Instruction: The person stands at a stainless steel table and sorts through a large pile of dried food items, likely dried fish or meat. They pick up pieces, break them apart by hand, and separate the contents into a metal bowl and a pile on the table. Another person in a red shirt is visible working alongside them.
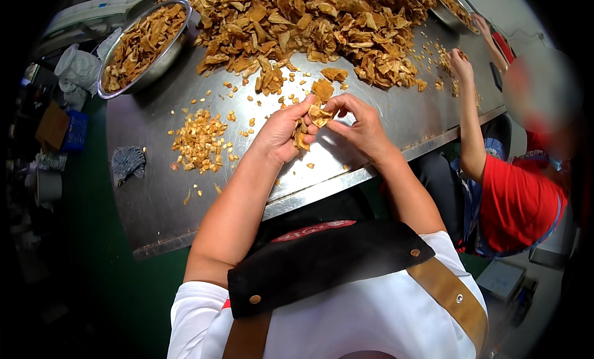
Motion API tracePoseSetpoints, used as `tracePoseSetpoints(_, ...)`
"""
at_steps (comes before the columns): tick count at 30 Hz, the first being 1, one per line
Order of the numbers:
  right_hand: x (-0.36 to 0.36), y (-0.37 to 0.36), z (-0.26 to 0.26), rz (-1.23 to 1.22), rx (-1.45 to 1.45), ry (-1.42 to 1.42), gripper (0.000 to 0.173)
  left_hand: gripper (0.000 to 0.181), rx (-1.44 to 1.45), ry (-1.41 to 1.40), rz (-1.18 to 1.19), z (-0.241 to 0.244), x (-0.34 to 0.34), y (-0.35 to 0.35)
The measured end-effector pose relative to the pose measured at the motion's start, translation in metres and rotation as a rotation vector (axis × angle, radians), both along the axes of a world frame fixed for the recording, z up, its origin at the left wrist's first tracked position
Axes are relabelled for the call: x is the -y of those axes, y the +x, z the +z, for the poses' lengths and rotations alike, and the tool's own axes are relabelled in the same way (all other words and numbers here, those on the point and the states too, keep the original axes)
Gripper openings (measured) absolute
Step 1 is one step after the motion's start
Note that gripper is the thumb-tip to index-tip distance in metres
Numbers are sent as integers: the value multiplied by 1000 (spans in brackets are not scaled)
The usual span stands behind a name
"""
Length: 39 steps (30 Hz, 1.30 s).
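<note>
My left hand (284,130) is curled around several dried, brownish food pieces (302,135), palm partly up. Between both hands is a pale yellow, cupped piece (320,115). The fingertips of my right hand (359,123) pinch its right edge, while the left fingers support the other side. Just beyond the fingertips is a flat brown piece (323,89); whether it is held or lies on the table cannot be made out. A large heap of similar dried pieces (306,22) covers the far part of the steel table (160,219).
Small yellow bits (199,141) lie piled left of my hands. A steel bowl (178,52) of dried pieces stands far left, and a grey cloth (127,164) lies near the left edge. On the right, a co-worker in a red shirt (515,201) reaches over the table.
</note>
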State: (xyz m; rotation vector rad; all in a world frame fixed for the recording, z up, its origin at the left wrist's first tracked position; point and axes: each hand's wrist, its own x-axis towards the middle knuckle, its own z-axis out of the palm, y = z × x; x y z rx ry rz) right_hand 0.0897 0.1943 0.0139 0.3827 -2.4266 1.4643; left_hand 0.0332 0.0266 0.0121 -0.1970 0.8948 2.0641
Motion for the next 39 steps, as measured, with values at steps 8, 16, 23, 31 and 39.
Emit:
tracePoseSetpoints(8,8,-2,-5,-199,380,-573,28,32,-267,-258,112,2,-5,7)
tracePoseSetpoints(16,2,-13,2,-92,452,-473,22,18,-458,-373,62,19,-2,9)
tracePoseSetpoints(23,10,-56,31,154,713,-478,28,18,-568,-359,228,22,20,-10)
tracePoseSetpoints(31,47,-98,18,157,531,-322,34,13,-409,-244,405,14,41,-30)
tracePoseSetpoints(39,44,-94,14,41,224,-207,25,29,-406,-294,454,17,32,-27)
